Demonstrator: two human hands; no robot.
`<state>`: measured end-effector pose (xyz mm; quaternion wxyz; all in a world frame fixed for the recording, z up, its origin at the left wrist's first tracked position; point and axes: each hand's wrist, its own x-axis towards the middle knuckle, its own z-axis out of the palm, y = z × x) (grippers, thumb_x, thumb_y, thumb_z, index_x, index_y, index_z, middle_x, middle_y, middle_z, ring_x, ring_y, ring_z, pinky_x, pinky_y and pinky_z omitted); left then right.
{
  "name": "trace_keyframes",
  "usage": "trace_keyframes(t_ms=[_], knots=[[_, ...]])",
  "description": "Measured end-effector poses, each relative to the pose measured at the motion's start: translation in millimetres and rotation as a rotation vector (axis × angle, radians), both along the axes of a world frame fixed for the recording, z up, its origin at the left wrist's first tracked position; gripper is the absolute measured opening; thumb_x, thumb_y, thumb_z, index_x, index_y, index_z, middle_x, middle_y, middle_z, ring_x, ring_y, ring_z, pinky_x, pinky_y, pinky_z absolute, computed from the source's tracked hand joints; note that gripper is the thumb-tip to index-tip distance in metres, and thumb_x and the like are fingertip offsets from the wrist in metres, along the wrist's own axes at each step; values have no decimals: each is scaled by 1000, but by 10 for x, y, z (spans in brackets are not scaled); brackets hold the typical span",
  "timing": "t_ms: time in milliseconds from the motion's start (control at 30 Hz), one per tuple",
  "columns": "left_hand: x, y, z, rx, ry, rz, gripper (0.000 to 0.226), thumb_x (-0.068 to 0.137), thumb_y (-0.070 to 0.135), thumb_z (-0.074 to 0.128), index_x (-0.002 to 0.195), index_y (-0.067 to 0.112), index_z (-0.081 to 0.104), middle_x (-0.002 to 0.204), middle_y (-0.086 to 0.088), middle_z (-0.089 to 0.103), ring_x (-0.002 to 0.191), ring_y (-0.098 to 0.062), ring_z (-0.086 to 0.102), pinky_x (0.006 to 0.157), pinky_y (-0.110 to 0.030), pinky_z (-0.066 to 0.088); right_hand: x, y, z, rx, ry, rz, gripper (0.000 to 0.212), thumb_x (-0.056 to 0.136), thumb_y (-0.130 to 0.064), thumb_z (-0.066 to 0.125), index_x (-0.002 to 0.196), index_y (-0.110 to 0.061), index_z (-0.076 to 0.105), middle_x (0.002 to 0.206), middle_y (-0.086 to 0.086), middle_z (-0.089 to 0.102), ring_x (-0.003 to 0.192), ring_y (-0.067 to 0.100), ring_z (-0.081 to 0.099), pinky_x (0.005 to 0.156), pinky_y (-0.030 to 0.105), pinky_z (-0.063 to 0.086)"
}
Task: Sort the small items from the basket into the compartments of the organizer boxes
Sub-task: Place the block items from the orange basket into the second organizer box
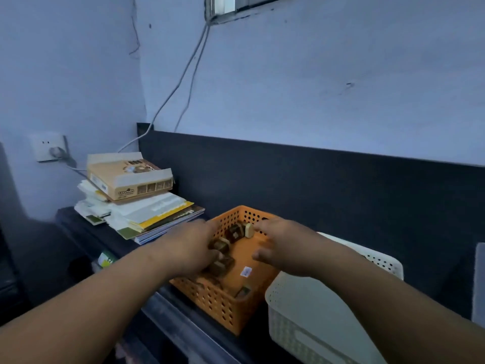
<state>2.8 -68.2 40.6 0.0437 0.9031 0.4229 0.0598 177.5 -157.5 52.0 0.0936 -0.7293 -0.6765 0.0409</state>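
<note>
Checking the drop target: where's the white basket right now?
Head view, lower right: the white basket sits against the orange basket's right side, partly under the right forearm.

Head view, downward (near the basket (225, 303))

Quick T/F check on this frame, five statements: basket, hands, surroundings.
1. Both hands reach into the orange basket. True: the left hand and the right hand are over its inside.
2. The orange basket is empty. False: small brown items lie inside.
3. A white basket stands to the right of the orange one. True.
4. The cardboard box sits inside the white basket. False: it lies on top of a stack of papers to the left.
5. The right hand's fingers hold a pen. False: they hold a small round light piece.
</note>
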Motion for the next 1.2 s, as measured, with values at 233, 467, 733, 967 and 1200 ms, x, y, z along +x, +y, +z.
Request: trace_keyframes(t_ms=[233, 467, 733, 967, 1200], knots=[[137, 822, -237, -246, 195, -160, 33, 90, 32, 56, 123, 39, 51, 116, 10, 57, 101, -8, 55, 87, -28, 47, -215, 734, -325, -170, 22, -116, 52, 91, -39, 60, 138, -24, 46, 137, 1, 51, 121, 23, 49, 96, 38, 45], [299, 1131, -445, -292, 303, -345, 26, 93, 30, 54, 119, 30, 56, 120, 5, 58, 111, -13, 55, 101, -36, 44, -327, 1192, -591, -370, 126, -234, 37, 92, -32, 59, 128, -26, 52, 119, -1, 58, 102, 17, 56, 83, 33, 48], [541, 1274, -558, -238, 358, -481, 25, 91, 25, 56, 116, 26, 58, 121, 3, 55, 110, -15, 54, 100, -37, 44, -248, 1149, -640, -432, 71, -413, 27, 88, -32, 64, 112, -22, 60, 102, 2, 64, 90, 19, 62, 76, 33, 54], [653, 1322, -466, -340, 225, -520, 23, 83, 23, 66, 103, 30, 56, 102, 8, 58, 94, -10, 56, 84, -29, 49, -144, 976, -381, -130, 225, -490, 37, 88, -41, 62, 123, -33, 50, 103, -6, 62, 90, 15, 59, 75, 29, 50], [758, 1334, -128, -596, -176, -573, 32, 66, 21, 73, 92, 26, 55, 85, -4, 66, 71, -15, 60, 62, -34, 50, -21, 613, -56, 221, 516, -683, 34, 83, -38, 66, 114, -26, 55, 106, -3, 62, 92, 14, 59, 74, 28, 48]])
